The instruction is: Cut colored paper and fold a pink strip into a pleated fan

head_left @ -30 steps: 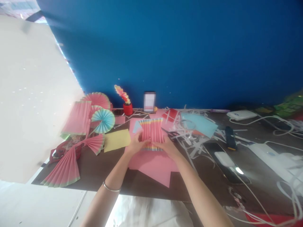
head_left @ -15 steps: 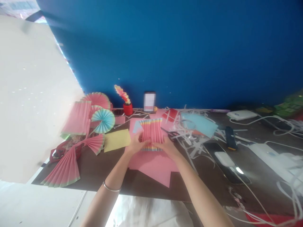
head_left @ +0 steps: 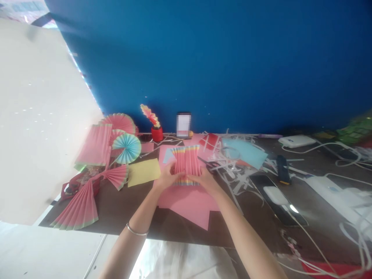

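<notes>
A pleated pink paper (head_left: 187, 161) with yellow and bluish striped ends stands in front of me on pink sheets (head_left: 186, 201). My left hand (head_left: 168, 177) grips its left side, the thumb lying across the near end. From the right, my right hand (head_left: 207, 181) holds the other side, its thumb close to the left one. Both hands are closed on the pleats; some fingertips are hidden behind the paper. Just beyond my right hand, dark-handled scissors (head_left: 211, 164) lie partly covered. A yellow sheet (head_left: 143, 172) is left of my left hand.
Folded paper fans (head_left: 77, 207) and a blue rosette (head_left: 127, 148) crowd the left side. White paper strips (head_left: 240, 180) and a light blue sheet (head_left: 245, 153) lie to the right. Further right are a black phone (head_left: 279, 199) and white cables. A small propped screen (head_left: 183, 126) stands against the blue wall.
</notes>
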Demonstrator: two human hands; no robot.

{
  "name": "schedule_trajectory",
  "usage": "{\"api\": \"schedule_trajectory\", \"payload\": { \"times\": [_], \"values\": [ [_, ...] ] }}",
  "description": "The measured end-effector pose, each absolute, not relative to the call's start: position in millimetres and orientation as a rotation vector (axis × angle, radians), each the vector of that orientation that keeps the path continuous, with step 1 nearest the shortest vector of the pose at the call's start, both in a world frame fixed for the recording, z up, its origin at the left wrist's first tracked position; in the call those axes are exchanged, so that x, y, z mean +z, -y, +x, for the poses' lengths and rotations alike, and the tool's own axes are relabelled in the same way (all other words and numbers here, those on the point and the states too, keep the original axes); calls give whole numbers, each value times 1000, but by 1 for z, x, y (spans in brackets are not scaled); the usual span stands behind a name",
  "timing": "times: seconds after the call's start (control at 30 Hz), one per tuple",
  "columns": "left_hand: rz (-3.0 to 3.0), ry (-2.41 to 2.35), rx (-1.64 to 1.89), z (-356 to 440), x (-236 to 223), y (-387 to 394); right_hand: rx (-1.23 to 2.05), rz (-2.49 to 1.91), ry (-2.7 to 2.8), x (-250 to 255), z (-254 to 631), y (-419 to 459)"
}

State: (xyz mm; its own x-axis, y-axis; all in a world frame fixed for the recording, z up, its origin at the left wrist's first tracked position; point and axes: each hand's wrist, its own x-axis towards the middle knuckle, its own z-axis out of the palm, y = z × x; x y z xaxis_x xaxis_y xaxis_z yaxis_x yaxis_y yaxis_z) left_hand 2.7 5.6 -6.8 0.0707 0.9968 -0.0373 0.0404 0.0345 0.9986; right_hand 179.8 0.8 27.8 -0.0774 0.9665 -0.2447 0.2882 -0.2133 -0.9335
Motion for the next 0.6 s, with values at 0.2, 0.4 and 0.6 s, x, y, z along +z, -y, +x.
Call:
{"api": "schedule_trajectory", "payload": {
  "times": [0.2, 0.4, 0.6],
  "values": [
    [1243, -1244, 1106, 3, -5, -5, 1319, -1535, 1433, 38, 177, 4],
    [1237, -1237, 1128, 3, -5, -5, 1286, -1535, 1414, 36, 177, 3],
    [1226, -1222, 1131, 4, -8, -6, 1306, -1521, 1388, 30, 177, 1]
  ]
}}
